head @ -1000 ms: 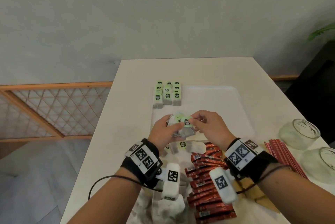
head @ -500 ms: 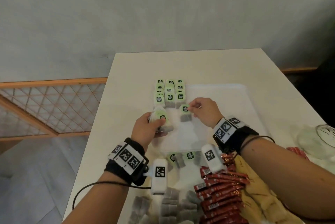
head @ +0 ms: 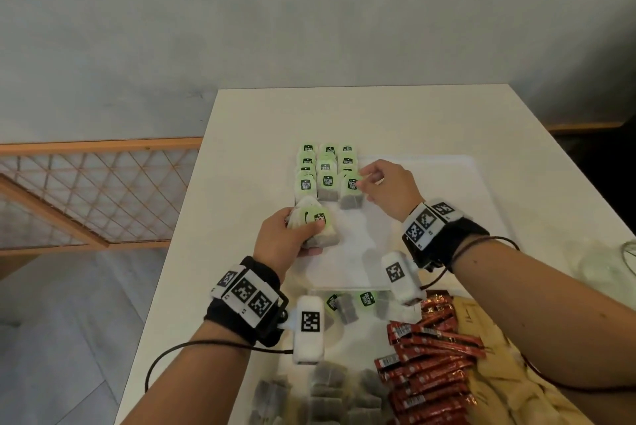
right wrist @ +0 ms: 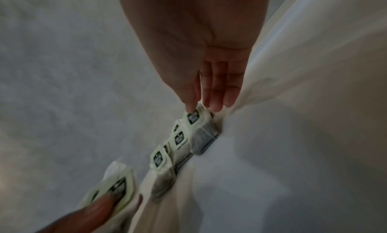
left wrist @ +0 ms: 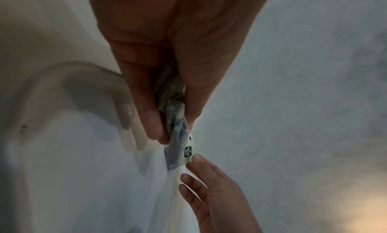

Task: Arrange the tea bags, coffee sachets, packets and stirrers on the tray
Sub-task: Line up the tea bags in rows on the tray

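We pinch tea bag (head: 351, 191) tag with right hand (head: 387, 189), extending grid at tray (head: 481, 190) far-left corner; left hand (head: 282, 240) clamps spare stack (head: 315, 227) as feeder.

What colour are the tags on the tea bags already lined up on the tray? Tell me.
Light green with a dark label, on the tea bags at the tray's far left corner; head view shows it best.

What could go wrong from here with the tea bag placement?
1. The right hand is setting a tea bag tight against the overlapping rows of tea bags on the tray; a nudge may knock neighbours askew.
2. The left hand grips a small bundle of tea bags; one could slip out.
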{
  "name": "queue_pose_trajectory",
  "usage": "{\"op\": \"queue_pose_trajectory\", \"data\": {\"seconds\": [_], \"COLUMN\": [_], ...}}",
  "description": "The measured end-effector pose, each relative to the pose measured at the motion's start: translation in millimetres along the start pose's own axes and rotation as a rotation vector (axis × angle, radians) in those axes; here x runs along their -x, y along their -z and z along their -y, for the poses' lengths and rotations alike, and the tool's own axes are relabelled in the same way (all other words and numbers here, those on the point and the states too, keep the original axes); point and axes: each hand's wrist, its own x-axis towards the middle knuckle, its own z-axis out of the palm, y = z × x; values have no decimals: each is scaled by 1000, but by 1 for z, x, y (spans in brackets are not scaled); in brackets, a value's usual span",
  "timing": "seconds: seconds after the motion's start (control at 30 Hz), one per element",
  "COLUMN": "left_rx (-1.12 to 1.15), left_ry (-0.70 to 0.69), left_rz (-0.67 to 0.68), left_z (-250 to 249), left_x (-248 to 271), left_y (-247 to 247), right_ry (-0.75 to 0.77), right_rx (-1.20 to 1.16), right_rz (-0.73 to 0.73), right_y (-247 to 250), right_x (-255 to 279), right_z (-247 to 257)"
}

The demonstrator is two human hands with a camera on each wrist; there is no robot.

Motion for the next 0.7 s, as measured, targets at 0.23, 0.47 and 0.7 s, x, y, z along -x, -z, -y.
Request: {"op": "queue_pose_trajectory", "data": {"seconds": [0.23, 0.47, 0.7], "left_rx": [18, 16, 93], "left_ry": [-18, 0, 40], "left_rz": [55, 100, 39], "left_z": [-6, -7, -4], "left_x": [17, 29, 28], "left_y": [-16, -25, -16], "right_ry": [188, 143, 81], "right_rx": [63, -170, -244], "right_rz": [47, 253, 254], "right_y": [4, 0, 0], "right_x": [52, 71, 67], "right_z": [13, 16, 10]}}
